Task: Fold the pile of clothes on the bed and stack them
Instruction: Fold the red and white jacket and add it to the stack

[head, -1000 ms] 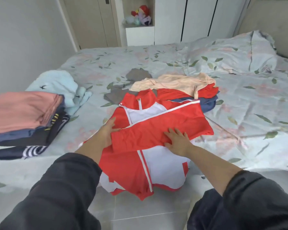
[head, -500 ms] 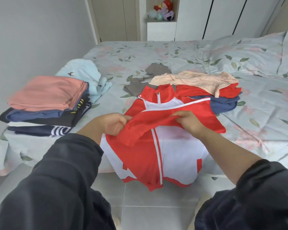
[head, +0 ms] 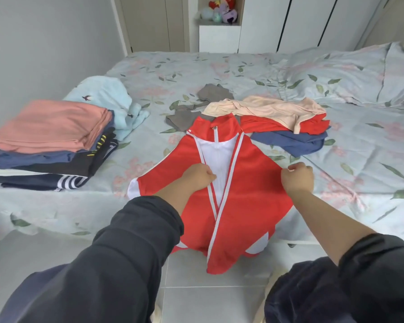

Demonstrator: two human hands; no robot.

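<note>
A red and white zip jacket [head: 247,180] lies face up at the bed's near edge, its hem hanging over the side. My left hand [head: 197,177] pinches the red fabric at the jacket's middle beside the white stripe. My right hand [head: 297,177] grips the jacket's right edge. Both sleeves lie folded in over the body. Behind it sits an unfolded pile [head: 287,122] of beige, red and blue garments, with a grey piece [head: 196,106] beside it. A folded stack [head: 49,138] topped by a pink garment stands at the left.
A light blue fleece garment [head: 112,99] lies behind the folded stack. The bed [head: 219,73] has a floral sheet, with pillows [head: 350,75] at the right. Tiled floor [head: 208,304] is below the bed's edge. Wardrobe doors and a shelf with plush toys [head: 219,10] stand beyond.
The sleeve that lay across the chest has been pulled down and laid along the jacket's body. My hands moved apart, from pressing the sleeve flat to gripping the fabric. The camera shifted left.
</note>
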